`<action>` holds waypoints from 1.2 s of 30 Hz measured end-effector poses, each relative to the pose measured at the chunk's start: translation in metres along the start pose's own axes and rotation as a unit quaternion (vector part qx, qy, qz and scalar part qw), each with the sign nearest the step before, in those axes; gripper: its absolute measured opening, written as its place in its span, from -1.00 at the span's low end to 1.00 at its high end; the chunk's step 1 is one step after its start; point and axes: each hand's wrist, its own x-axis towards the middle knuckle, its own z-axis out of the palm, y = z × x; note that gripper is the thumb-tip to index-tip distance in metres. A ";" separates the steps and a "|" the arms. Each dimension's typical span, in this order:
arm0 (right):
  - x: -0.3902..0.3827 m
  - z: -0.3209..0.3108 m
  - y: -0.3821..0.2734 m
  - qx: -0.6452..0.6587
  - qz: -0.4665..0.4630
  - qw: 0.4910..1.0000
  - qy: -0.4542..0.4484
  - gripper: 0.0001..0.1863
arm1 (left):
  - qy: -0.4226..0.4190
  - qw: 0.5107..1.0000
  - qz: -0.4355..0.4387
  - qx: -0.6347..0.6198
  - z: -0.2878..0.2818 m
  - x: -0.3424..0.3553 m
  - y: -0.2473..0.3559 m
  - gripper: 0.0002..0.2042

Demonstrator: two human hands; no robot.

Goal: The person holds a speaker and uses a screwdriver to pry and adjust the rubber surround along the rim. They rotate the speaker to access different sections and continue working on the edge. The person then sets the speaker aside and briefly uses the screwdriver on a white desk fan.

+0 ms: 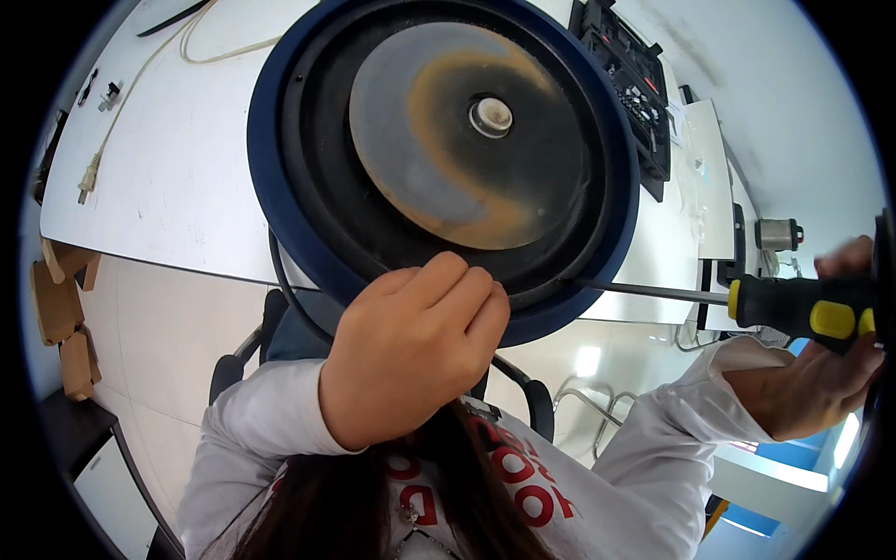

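Right hand (831, 378) clasps the black-and-yellow-handled screwdriver (789, 306), tip toward half-past-four in the navy-rimmed round black base (270, 177); left hand (415, 350) curls at six o'clock, pinch hidden. Keep tip seated, base steady.

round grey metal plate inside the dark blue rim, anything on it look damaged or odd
Yes: the round grey metal plate has a brown crescent stain curving left of its pale round centre button. The patchy colour suggests heat marks or rust, but I cannot tell which.
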 end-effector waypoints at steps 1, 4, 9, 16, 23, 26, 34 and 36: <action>0.000 0.000 0.001 0.028 0.017 0.999 -0.030 -0.34 | -0.002 1.000 0.000 0.000 0.000 -0.001 0.000 -0.50; 0.006 -0.009 0.008 0.115 0.053 0.981 -0.148 -0.17 | -0.003 1.000 0.001 0.008 -0.001 -0.001 0.000 -0.50; 0.024 -0.025 0.024 0.433 0.052 0.835 -0.334 -0.11 | -0.003 0.999 0.023 0.026 0.000 -0.002 -0.002 -0.51; 0.002 -0.009 0.023 0.357 -0.064 0.919 -0.156 -0.34 | -0.003 0.999 0.028 0.036 0.000 -0.002 -0.002 -0.50; 0.008 0.008 -0.005 0.098 0.100 0.983 -0.122 -0.18 | -0.007 0.999 0.035 0.037 -0.001 -0.002 -0.004 -0.51; 0.024 -0.018 0.016 0.313 0.087 0.902 -0.283 -0.16 | -0.007 0.999 0.040 0.036 0.000 -0.002 -0.004 -0.52; 0.006 -0.051 0.023 0.091 -0.026 0.973 -0.211 -0.46 | -0.005 0.998 0.036 0.048 -0.001 -0.002 -0.003 -0.52; 0.004 -0.065 0.032 -0.002 -0.092 0.979 -0.181 -0.43 | -0.005 0.998 0.041 0.050 -0.002 -0.002 -0.003 -0.53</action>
